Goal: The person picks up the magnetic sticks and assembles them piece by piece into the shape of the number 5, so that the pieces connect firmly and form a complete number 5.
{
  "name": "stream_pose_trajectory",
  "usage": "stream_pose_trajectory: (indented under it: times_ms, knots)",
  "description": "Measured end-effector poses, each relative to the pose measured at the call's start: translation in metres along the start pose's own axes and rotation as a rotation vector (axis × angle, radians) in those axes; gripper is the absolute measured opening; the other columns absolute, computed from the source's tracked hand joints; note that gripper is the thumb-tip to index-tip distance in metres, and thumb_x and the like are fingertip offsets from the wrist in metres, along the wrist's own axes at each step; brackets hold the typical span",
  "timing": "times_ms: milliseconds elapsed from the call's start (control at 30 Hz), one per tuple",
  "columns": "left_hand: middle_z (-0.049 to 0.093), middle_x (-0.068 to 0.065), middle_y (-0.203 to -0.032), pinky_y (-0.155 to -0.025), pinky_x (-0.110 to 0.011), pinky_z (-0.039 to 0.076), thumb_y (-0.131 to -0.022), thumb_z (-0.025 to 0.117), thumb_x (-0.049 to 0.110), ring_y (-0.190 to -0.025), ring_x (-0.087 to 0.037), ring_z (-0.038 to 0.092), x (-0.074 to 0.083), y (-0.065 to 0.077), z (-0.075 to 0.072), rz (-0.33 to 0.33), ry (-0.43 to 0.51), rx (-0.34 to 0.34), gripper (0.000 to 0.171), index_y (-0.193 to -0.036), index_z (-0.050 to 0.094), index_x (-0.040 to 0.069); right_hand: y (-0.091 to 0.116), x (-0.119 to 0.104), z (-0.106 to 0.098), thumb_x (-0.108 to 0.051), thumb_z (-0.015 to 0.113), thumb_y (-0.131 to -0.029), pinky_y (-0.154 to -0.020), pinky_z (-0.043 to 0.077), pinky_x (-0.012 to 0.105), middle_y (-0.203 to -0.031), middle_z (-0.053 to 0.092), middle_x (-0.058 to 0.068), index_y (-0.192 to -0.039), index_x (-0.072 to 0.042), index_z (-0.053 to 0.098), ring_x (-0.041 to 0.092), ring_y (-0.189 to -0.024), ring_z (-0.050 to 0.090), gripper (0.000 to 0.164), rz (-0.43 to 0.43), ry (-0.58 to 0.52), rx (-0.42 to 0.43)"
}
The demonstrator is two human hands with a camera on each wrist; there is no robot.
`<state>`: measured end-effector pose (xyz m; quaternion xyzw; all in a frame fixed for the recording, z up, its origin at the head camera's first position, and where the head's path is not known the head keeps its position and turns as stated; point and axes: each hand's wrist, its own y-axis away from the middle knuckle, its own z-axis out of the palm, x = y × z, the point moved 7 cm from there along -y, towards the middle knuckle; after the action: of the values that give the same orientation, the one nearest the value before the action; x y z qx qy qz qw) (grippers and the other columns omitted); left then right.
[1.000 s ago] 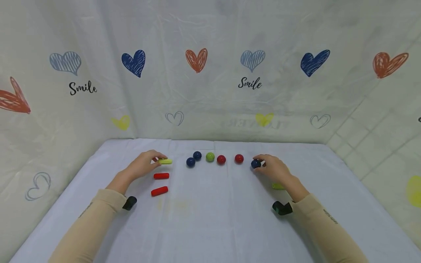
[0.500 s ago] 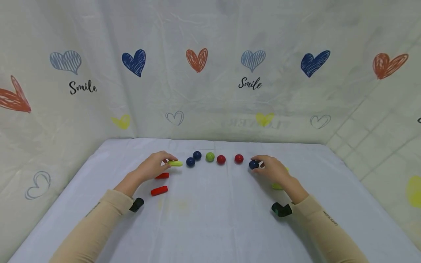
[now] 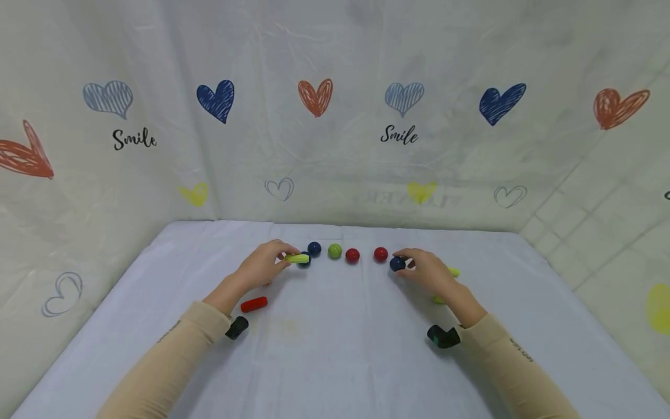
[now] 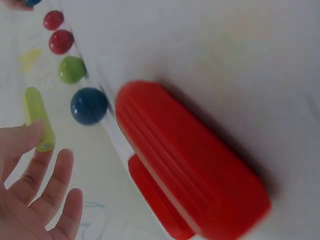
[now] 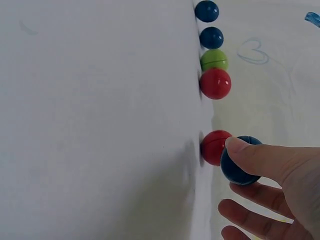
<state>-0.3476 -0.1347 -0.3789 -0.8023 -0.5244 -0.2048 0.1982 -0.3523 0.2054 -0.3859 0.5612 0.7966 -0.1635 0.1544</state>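
My left hand (image 3: pixel 262 265) pinches a yellow-green stick (image 3: pixel 297 258) between thumb and fingertips. In the head view the stick overlaps a dark blue ball (image 3: pixel 306 265); the left wrist view shows the stick (image 4: pixel 34 106) held apart from the balls. My right hand (image 3: pixel 429 272) pinches another dark blue ball (image 5: pixel 239 172), just right of a red ball (image 3: pixel 380 254). Farther left along the row lie a second red ball (image 3: pixel 352 255), a green ball (image 3: pixel 335 251) and a blue ball (image 3: pixel 314 249). Below the left hand lies a red stick (image 3: pixel 254 304); another red stick (image 4: pixel 155 195) is mostly hidden.
Two yellow-green pieces, one behind the right hand (image 3: pixel 454 271) and one beside the right wrist (image 3: pixel 438 300), lie partly hidden. A white cloth covers the table (image 3: pixel 324 361). Behind it hangs a white curtain (image 3: pixel 345 163) printed with hearts. Each wrist wears a black camera (image 3: pixel 443 336).
My left hand has carried the yellow-green stick rightward to the blue balls, covering one red stick in the head view. My right hand has moved slightly left with its blue ball, toward the red ball.
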Motion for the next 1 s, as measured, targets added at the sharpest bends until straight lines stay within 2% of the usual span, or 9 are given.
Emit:
stream_pose_trajectory:
  times_ms: [133,367,500,633,867,1000]
  knots:
    - [0.066,-0.006,-0.122,-0.086,-0.036,0.053,-0.098,0.069,0.005,-0.104,-0.024,0.059,0.008,-0.004,0.007,0.005,0.016,-0.002,0.031,-0.128,0.071,0.012,-0.004,-0.006,0.004,-0.013,0.077,-0.092,-0.087,0.055,0.046,-0.128,0.066,0.019,-0.132,-0.002,0.066,0.032,-0.102,0.065,0.043,-0.012,-0.001,-0.006]
    - [0.068,-0.005,-0.114,-0.085,-0.034,0.053,-0.095,0.07,0.0,-0.096,-0.021,0.06,0.029,-0.014,0.021,0.056,0.057,-0.006,0.029,-0.122,0.074,0.01,-0.011,-0.015,0.007,-0.015,0.078,-0.092,-0.086,0.055,0.046,-0.126,0.067,0.017,-0.131,-0.003,0.066,0.032,-0.101,0.066,0.042,-0.031,-0.012,-0.003]
    - [0.068,-0.004,-0.11,-0.082,-0.033,0.053,-0.095,0.07,0.0,-0.091,-0.02,0.059,0.039,-0.02,0.03,0.041,0.071,-0.022,0.028,-0.121,0.074,0.011,-0.013,-0.016,0.008,-0.014,0.078,-0.092,-0.086,0.055,0.046,-0.126,0.067,0.017,-0.131,-0.003,0.067,0.032,-0.102,0.066,0.042,-0.031,-0.025,-0.004]
    - [0.067,-0.003,-0.107,-0.083,-0.033,0.053,-0.096,0.07,0.002,-0.094,-0.02,0.059,0.048,-0.026,0.04,0.038,0.065,-0.044,0.027,-0.121,0.074,0.011,-0.013,-0.016,0.01,-0.014,0.078,-0.092,-0.087,0.055,0.046,-0.126,0.067,0.017,-0.131,-0.003,0.067,0.031,-0.103,0.065,0.042,-0.016,-0.04,-0.014]
    - [0.068,-0.005,-0.112,-0.084,-0.032,0.054,-0.096,0.069,0.003,-0.099,-0.021,0.06,0.062,-0.035,0.056,0.05,0.078,-0.083,0.028,-0.122,0.074,0.01,-0.014,-0.018,0.018,-0.015,0.079,-0.091,-0.084,0.055,0.043,-0.121,0.068,0.016,-0.131,-0.003,0.067,0.03,-0.101,0.063,0.044,0.016,-0.045,-0.037]
    - [0.068,-0.005,-0.113,-0.08,-0.03,0.053,-0.096,0.069,0.002,-0.096,-0.02,0.059,0.068,-0.038,0.062,0.043,0.095,-0.092,0.029,-0.123,0.075,0.013,-0.014,-0.02,0.02,-0.014,0.08,-0.09,-0.084,0.054,0.043,-0.12,0.069,0.015,-0.13,-0.005,0.068,0.029,-0.1,0.063,0.042,0.019,-0.029,-0.042]
